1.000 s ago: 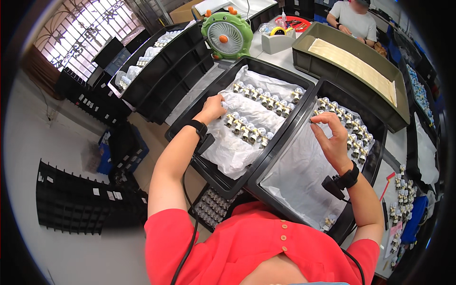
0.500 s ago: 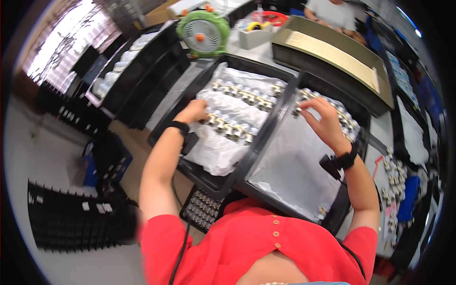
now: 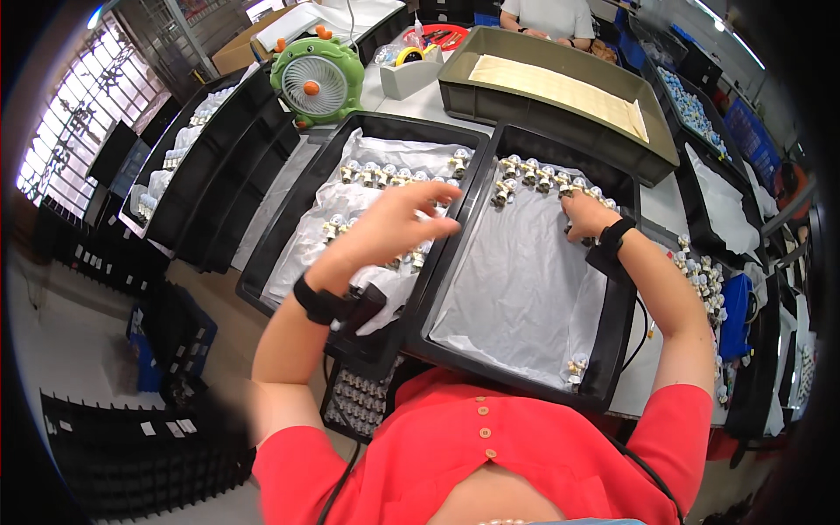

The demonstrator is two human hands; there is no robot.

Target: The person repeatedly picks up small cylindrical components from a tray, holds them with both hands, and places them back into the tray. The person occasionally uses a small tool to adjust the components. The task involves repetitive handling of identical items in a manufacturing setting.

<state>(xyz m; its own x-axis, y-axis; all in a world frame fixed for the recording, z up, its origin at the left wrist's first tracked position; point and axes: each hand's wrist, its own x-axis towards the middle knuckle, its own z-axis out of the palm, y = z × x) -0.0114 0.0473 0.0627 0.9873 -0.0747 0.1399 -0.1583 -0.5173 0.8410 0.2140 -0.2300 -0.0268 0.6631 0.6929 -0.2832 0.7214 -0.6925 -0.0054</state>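
Observation:
Two black trays lined with white paper lie side by side, both holding small figurines with rounded pale heads and dark-and-gold bodies. Over the left tray [image 3: 255, 278] my left hand [image 3: 398, 223] hovers with fingers spread, nothing in them. It partly hides the rows of figurines [image 3: 369, 175] beneath. At the right tray [image 3: 632, 319] my right hand [image 3: 588, 216] reaches to the far row, its bent fingers closed around a small figurine that they mostly cover. Several more figurines [image 3: 529, 171] line the far side, and one figurine [image 3: 577, 366] is in the near right corner.
A green fan [image 3: 317, 80] stands behind the left tray. Beyond are a grey box with tape [image 3: 411, 77] and a large olive bin [image 3: 560, 109]. Stacked black trays [image 3: 219, 175] rise at left. More figurines [image 3: 704, 284] lie at right. Another person [image 3: 551, 17] sits across the table.
My left hand has left the near figurine row, moving right and opening. My right hand has shifted along the far row of the right tray and closed on a figurine. The view has also shifted.

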